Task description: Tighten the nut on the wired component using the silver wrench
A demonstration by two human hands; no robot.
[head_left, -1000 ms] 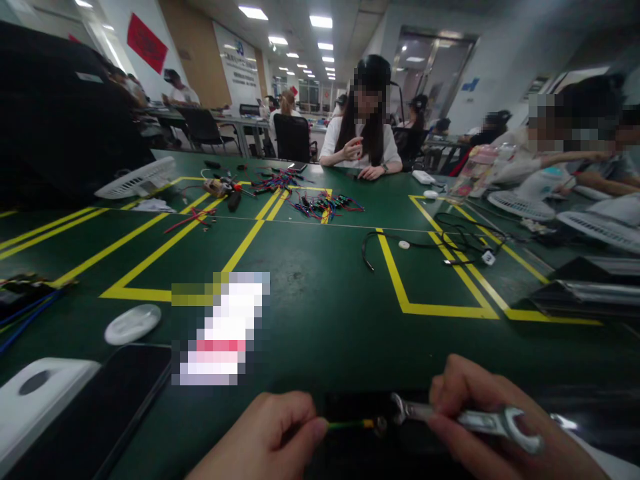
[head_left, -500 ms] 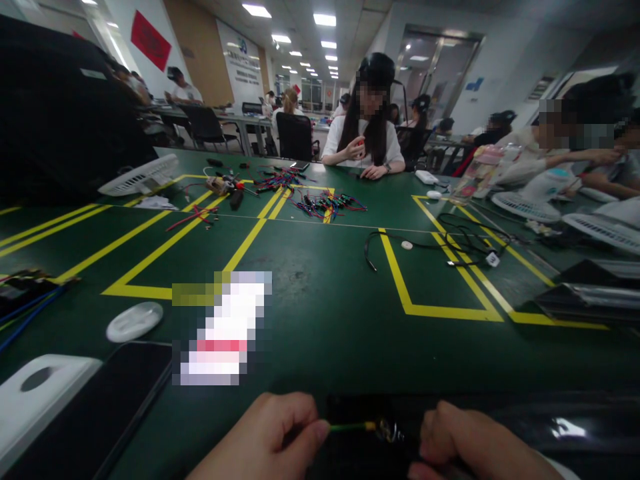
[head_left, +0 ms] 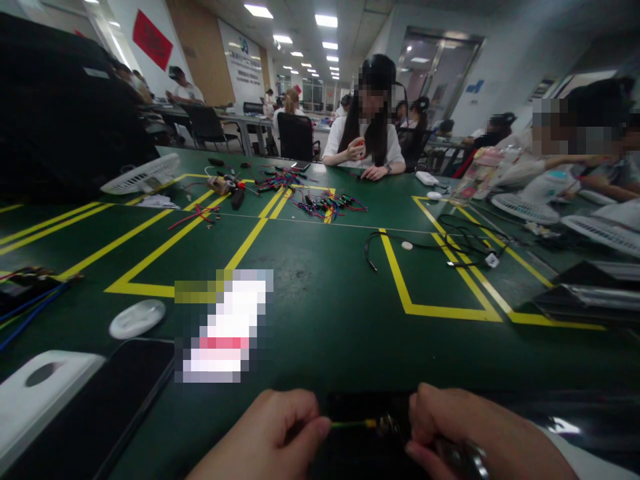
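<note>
We work at a long green table [head_left: 320,293] marked with yellow lines, in a bright hall where other people sit at their own benches. At the near edge our left hand [head_left: 273,433] is clenched, thumb and forefinger pinching a thin green wire [head_left: 347,424] that runs level, left to right, toward our right hand [head_left: 470,433]. Its yellow-tipped end meets a small metal fitting [head_left: 384,424] over a dark block [head_left: 360,407], right against the right hand's knuckles, so the right hand is the nearer to that joint. The right hand is closed around a wrench [head_left: 463,457] (only a dull metal stretch shows below the fingers; its head is hidden, and we cannot tell whether it sits on the fitting). Further out lie a black phone [head_left: 100,407], a white device [head_left: 35,393] and a white oval disc [head_left: 137,318] to the left, a black cable [head_left: 450,243] to the right, and coloured wires [head_left: 325,202] before the person opposite.
</note>
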